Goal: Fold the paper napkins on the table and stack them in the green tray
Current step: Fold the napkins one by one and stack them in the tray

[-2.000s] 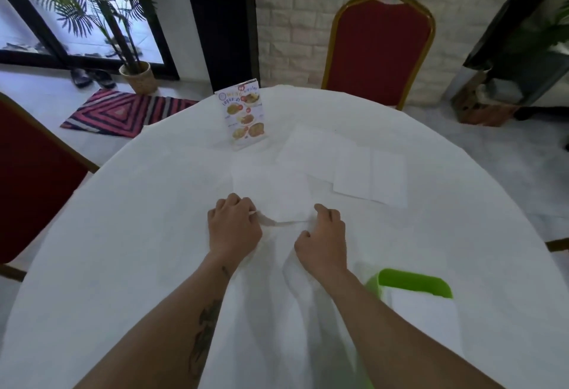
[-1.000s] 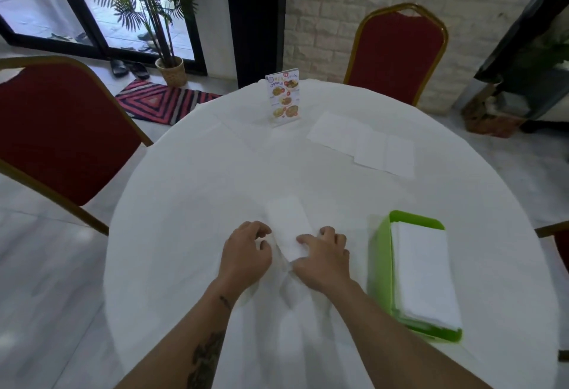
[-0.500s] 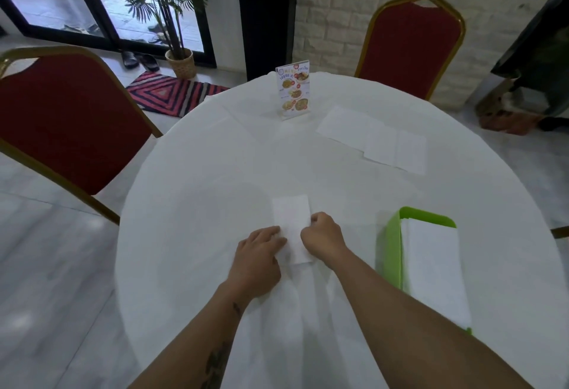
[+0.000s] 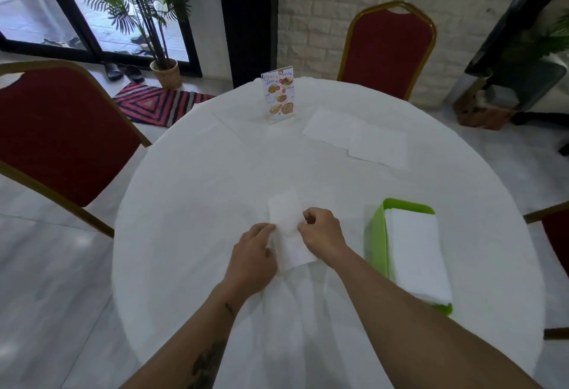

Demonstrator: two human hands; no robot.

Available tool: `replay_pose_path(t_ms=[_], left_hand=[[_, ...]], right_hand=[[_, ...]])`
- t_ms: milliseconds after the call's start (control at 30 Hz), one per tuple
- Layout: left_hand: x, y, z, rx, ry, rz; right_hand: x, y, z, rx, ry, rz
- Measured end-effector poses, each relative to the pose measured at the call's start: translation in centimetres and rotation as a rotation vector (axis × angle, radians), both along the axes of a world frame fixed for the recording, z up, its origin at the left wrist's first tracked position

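Observation:
A narrow folded white napkin (image 4: 288, 228) lies on the white tablecloth in front of me. My left hand (image 4: 254, 256) pinches its left edge and my right hand (image 4: 321, 233) pinches its right edge. To the right stands the green tray (image 4: 378, 237) with a stack of folded white napkins (image 4: 415, 256) inside. Farther back, unfolded napkins (image 4: 358, 137) lie flat and overlapping on the table.
A menu stand (image 4: 278, 94) is upright at the table's far side. Red chairs with gold frames stand at the left (image 4: 58, 133), behind the table (image 4: 388, 50) and at the right edge (image 4: 554, 234). A potted palm (image 4: 164, 71) and striped rug (image 4: 154, 104) are on the floor.
The napkin went from a wider sheet to a narrow folded strip drawn close to me. My view rose and pulled back, so the tray shows in full. Both hands now pinch the strip's edges.

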State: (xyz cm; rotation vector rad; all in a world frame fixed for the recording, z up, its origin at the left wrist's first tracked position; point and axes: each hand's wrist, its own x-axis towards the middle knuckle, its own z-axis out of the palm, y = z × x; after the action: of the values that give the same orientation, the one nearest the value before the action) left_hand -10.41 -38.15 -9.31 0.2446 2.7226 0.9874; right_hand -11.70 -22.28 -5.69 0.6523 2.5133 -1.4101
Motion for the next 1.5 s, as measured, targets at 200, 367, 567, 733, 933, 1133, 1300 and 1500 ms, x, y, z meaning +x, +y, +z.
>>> replay_pose_path(t_ms=[200,367,567,733,933,1133,1300,1500], left_hand=[[0.2,2.0,3.5,0.123,0.110,-0.047],[0.5,6.0,6.2,0.167,0.108,-0.180],[1.7,11.1,7.0,0.099,0.046,-0.369],[2.8,14.2,6.1,0.059,0.023,-0.416],[3.8,17.6,5.2,0.054,0.133,-0.405],[4.5,19.8,4.7,-0.127,0.181,-0.375],[5.3,20.3,4.3,-0.241,0.139,-0.363],[5.1,20.3,5.3,-0.302,0.133,-0.406]], right_hand=[[2.8,2.5,4.1,0.101,0.110,-0.034],[5.7,7.6,8.3,0.095,0.202,-0.136],[9.9,14.6,8.0,0.112,0.066,-0.363],[11.1,16.8,5.4,0.133,0.013,-0.423],[10.5,18.8,5.0,0.241,-0.077,-0.296],[10.7,19.5,3.9,0.604,0.114,0.107],[11.8,19.7,1.6,0.865,0.099,0.437],[11.2,19.8,2.5,0.819,0.053,0.435]])
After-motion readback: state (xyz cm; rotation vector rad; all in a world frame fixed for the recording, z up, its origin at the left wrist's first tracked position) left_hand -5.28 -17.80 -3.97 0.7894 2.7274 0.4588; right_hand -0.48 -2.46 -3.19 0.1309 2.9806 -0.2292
